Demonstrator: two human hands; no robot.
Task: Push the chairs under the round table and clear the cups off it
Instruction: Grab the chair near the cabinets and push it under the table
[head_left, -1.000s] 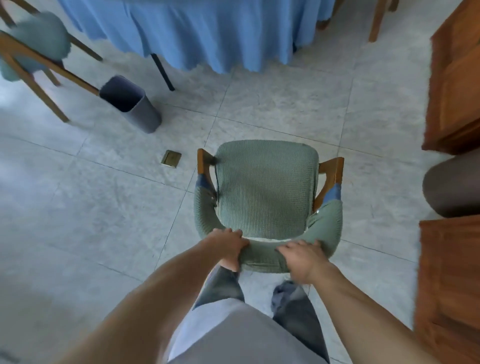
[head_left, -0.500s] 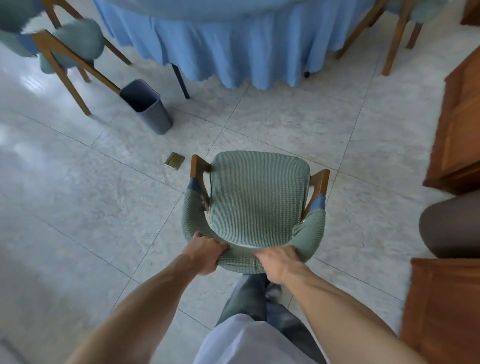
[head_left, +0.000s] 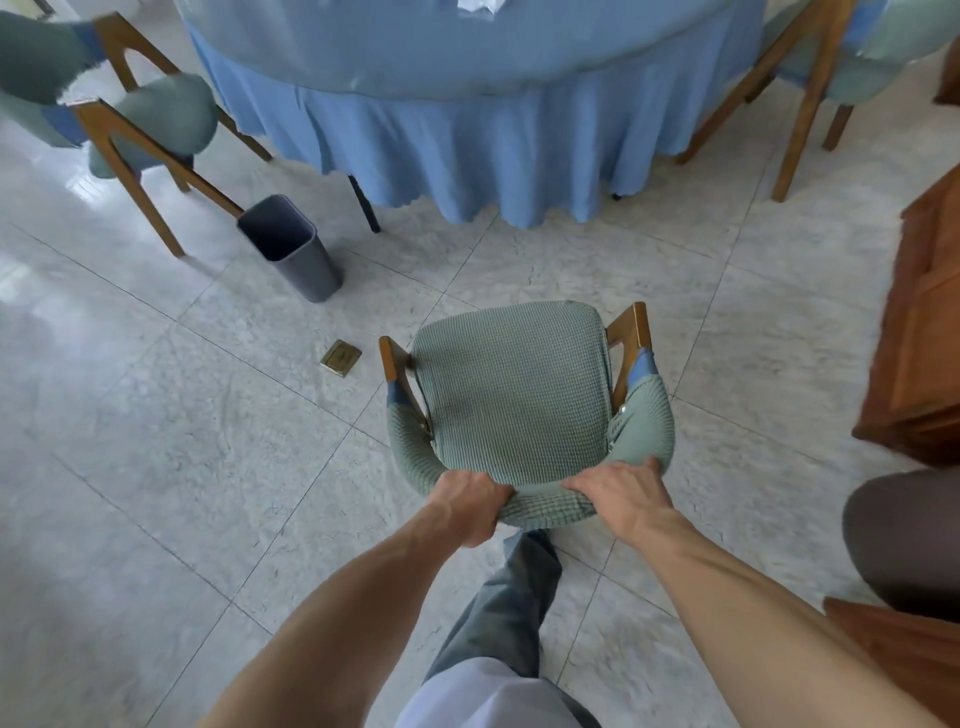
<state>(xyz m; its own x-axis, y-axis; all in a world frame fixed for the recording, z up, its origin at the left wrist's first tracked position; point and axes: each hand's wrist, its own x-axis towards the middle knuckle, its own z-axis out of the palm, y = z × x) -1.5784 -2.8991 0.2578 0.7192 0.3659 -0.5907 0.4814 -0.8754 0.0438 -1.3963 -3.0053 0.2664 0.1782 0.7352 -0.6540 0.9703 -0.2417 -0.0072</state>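
A wooden chair with a green knitted cover stands on the tiled floor in front of me, its seat facing the round table draped in a blue cloth. My left hand grips the left part of the curved backrest. My right hand grips the right part of the same backrest. A bit of white paper or cloth lies at the table's far edge; no cups show in this view. Floor separates the chair's front from the hanging cloth.
A grey waste bin stands left of the chair near a table leg. A brass floor socket sits in the tiles. Other green chairs stand at the left and right. Wooden furniture lines the right side.
The chair and I have moved closer to the table, and more of the tabletop and neighbouring chairs has come into view. Both hands keep their hold on the backrest.
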